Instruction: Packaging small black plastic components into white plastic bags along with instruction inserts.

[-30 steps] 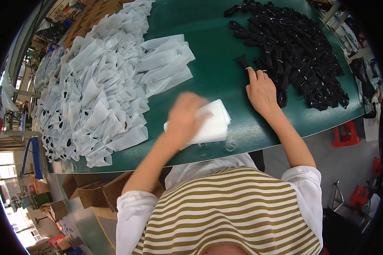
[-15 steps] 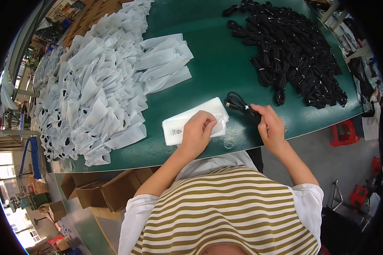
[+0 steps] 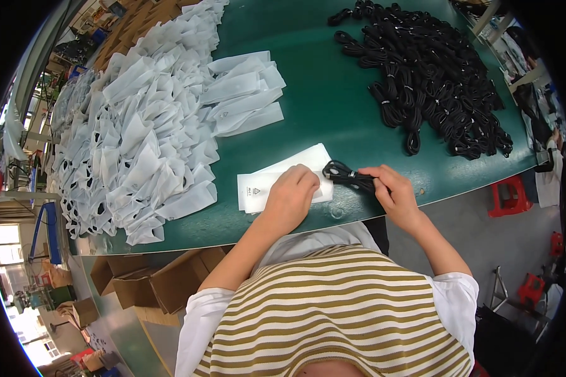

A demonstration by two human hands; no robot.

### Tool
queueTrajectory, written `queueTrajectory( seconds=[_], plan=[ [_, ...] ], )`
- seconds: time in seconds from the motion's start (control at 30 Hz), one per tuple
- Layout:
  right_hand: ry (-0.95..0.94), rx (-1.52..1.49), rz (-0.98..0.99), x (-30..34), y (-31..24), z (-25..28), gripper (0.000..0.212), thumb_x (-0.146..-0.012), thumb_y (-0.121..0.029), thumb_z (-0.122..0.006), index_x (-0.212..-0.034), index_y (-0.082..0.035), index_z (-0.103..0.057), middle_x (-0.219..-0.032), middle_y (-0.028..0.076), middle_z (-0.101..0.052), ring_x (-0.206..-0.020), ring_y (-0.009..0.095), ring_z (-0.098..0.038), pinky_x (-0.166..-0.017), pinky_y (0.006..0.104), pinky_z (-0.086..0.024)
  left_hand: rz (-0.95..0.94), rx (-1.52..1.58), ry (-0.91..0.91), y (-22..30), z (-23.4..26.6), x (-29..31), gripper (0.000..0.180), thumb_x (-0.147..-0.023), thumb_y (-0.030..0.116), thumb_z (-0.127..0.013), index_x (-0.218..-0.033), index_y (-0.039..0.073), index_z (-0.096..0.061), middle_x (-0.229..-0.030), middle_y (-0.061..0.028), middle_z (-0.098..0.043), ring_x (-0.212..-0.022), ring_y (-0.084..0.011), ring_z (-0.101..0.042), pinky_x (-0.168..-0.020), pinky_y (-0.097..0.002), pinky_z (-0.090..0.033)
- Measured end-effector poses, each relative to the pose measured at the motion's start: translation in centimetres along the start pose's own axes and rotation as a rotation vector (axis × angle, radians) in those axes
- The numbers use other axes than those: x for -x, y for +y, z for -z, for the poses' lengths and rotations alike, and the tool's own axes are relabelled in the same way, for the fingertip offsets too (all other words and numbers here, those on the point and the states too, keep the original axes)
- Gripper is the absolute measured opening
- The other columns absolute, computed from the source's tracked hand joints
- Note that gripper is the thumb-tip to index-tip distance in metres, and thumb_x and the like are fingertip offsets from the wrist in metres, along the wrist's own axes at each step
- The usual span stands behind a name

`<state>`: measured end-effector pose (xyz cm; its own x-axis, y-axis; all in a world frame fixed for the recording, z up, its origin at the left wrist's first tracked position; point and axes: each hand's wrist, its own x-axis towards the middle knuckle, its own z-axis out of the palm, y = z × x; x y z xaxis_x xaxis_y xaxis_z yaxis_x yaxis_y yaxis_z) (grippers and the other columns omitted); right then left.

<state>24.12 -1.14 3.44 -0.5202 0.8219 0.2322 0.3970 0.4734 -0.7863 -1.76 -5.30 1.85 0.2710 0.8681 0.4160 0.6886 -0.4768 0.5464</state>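
Note:
A small stack of flat white plastic bags [image 3: 258, 188] lies near the table's front edge. My left hand [image 3: 292, 196] rests over it, fingertips pinched at the right end of the top bag. In my right hand [image 3: 393, 193] is a coiled black cable [image 3: 352, 178], gripped by its right end between thumb and fingers. The cable's left end, with a metal plug, is right beside the opening end of the bag; whether its tip is inside I cannot tell.
A large heap of filled white bags [image 3: 141, 125] covers the table's left side, with several more bags [image 3: 245, 94] beside it. Many coiled black cables [image 3: 427, 81] are piled at the far right of the green table [image 3: 314, 81]. Cardboard boxes [image 3: 163, 279] stand below; a red stool [image 3: 508, 196] is at right.
My right hand has brought the cable left and slightly down, up to the bag's right end. The top bag has shifted a little left under my left hand.

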Motion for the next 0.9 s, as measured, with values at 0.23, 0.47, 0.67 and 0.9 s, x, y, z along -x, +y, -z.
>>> queueTrajectory(
  seconds=[0.23, 0.47, 0.67, 0.9],
  plan=[
    [0.143, 0.205, 0.184, -2.3, -3.4, 3.5, 0.033, -0.078, 0.0, -0.074, -0.109, -0.002, -0.066, -0.082, 0.008, -0.055, -0.066, 0.021, -0.054, -0.056, 0.0318, -0.042, 0.295, 0.188, 0.048, 0.5, 0.3, 0.6, 0.008, -0.086, -0.003, -0.065, -0.089, -0.001, -0.058, -0.085, -0.0113, -0.06, -0.074, -0.0227, -0.059, -0.068, -0.0323, -0.049],
    [0.139, 0.499, 0.224, -4.0, -3.0, 1.2, 0.045, -0.075, -0.009, -0.081, -0.114, -0.003, -0.06, -0.097, 0.013, -0.056, -0.079, 0.03, -0.058, -0.067, 0.037, -0.048, 0.321, 0.248, 0.098, 0.4, 0.0, 0.5, 0.008, -0.086, -0.003, -0.064, -0.09, -0.001, -0.058, -0.086, -0.0115, -0.059, -0.073, -0.0221, -0.058, -0.068, -0.0312, -0.049],
    [0.075, 0.62, 0.244, -2.7, 1.3, 0.1, 0.04, -0.081, -0.007, -0.074, -0.117, -0.002, -0.059, -0.1, 0.014, -0.053, -0.085, 0.031, -0.056, -0.074, 0.0375, -0.047, 0.288, 0.221, 0.122, -0.1, -0.1, 0.6, 0.007, -0.088, -0.004, -0.064, -0.091, -0.001, -0.058, -0.087, -0.0103, -0.06, -0.073, -0.019, -0.057, -0.068, -0.0288, -0.049],
    [-0.095, 0.004, -0.007, -1.1, -1.1, 0.1, 0.03, -0.086, 0.0, -0.059, -0.115, 0.0, -0.062, -0.093, 0.011, -0.052, -0.077, 0.026, -0.052, -0.069, 0.0333, -0.043, 0.356, 0.307, 0.197, -0.6, 0.3, 1.1, 0.007, -0.088, -0.004, -0.063, -0.091, -0.001, -0.058, -0.089, -0.0096, -0.062, -0.075, -0.0169, -0.059, -0.069, -0.0275, -0.048]
  ],
)
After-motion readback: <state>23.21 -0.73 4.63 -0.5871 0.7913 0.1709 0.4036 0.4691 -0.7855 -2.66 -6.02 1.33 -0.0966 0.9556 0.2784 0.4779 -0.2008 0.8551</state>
